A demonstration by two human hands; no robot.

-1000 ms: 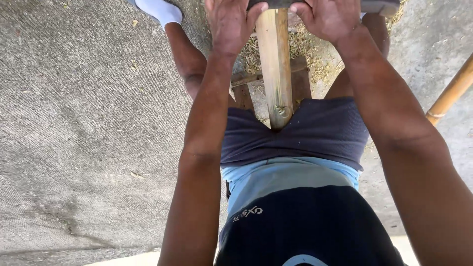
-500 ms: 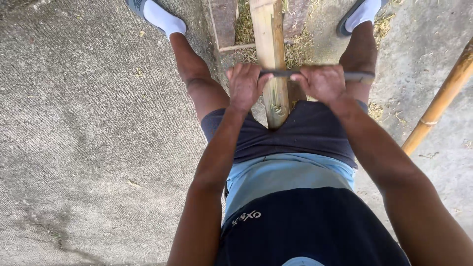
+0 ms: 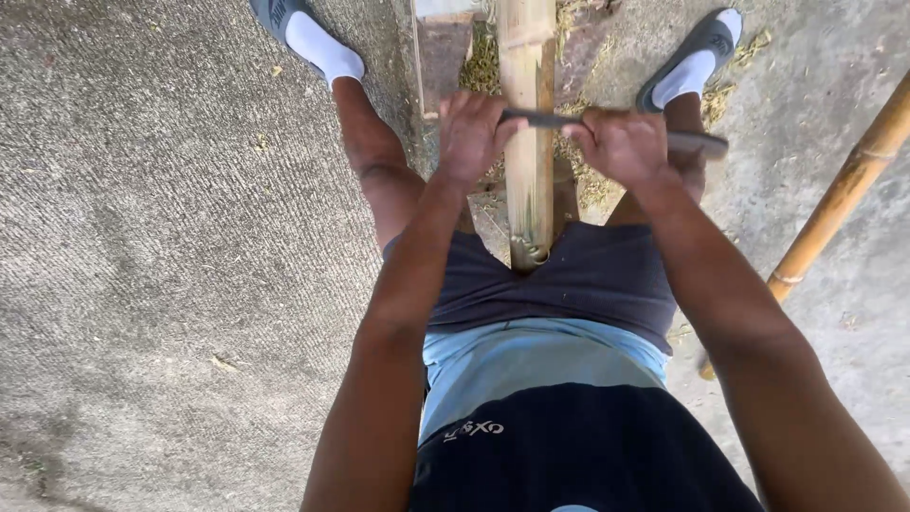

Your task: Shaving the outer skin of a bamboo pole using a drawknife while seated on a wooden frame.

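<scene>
- the ground was rough grey concrete (image 3: 171, 284), grainy and ridged, with a few dry specks and small leaves scattered over it.
- 1 pale bamboo pole (image 3: 529, 161) ran straight away from the person, between the 2 bare legs; it was round, smooth and yellowish, and its near cut end sat against the dark shorts (image 3: 588, 275).
- 1 dark, narrow, flat blade (image 3: 607, 128) lay crosswise over the top of that pole, its right end jutting past the right hand.
- the left hand (image 3: 471, 133) was curled tight into a fist around the blade's left end, just left of the pole.
- the right hand (image 3: 621, 144) was likewise closed in a full grip on the blade, just right of the pole, knuckles up.
- 2 feet showed at the top, each in a white sock and dark slide sandal (image 3: 697, 52), 1 either side of the pole.
- 1 weathered wooden plank (image 3: 444, 47) lay beside the pole on the left, flat and brownish.
- stringy, straw-coloured shavings (image 3: 583, 180) were piled under and around the pole.
- a 2nd bamboo pole (image 3: 844, 199), darker amber with visible ringed joints, lay slanting at the right edge, well apart from the hands.
- the person wore a light blue and dark top (image 3: 540, 398).
</scene>
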